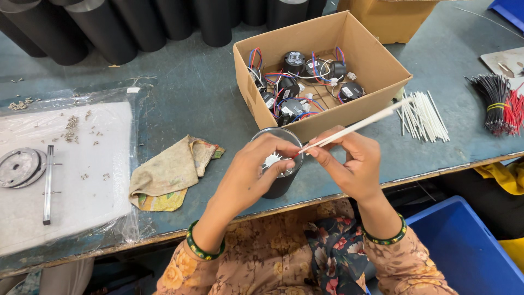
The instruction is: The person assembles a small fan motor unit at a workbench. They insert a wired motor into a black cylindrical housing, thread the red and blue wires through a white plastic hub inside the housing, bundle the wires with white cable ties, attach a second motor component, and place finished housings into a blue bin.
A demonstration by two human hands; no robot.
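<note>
1. Floral sleeves and green bangles sit closest, at the bench's (196, 93) near edge, with a blue crate (464, 251) below to the right.
2. Just above that edge, the left hand (248, 175) wraps around a dark cylinder (281, 183) standing upright on the bench, fingers curled over its open top where a white toothed part (273, 160) shows.
3. At the right hand (352, 164), fingertips are pinched shut on a thin white strip (360, 124), whose near end meets the cylinder's rim while the rest slants up to the right.
4. Left of the hands lies a crumpled cloth (166, 175); further left, a plastic sheet (82, 164) carries small screws, metal discs (19, 166) and a slim bar (48, 186).
5. Behind the hands, an open cardboard box (355, 106) holds black round parts with red and blue wires.
6. Near the right edge lie loose white strips (426, 117) and a bundle of black and red wires (499, 104).
7. Along the far edge stand tall black tubes (136, 24).
</note>
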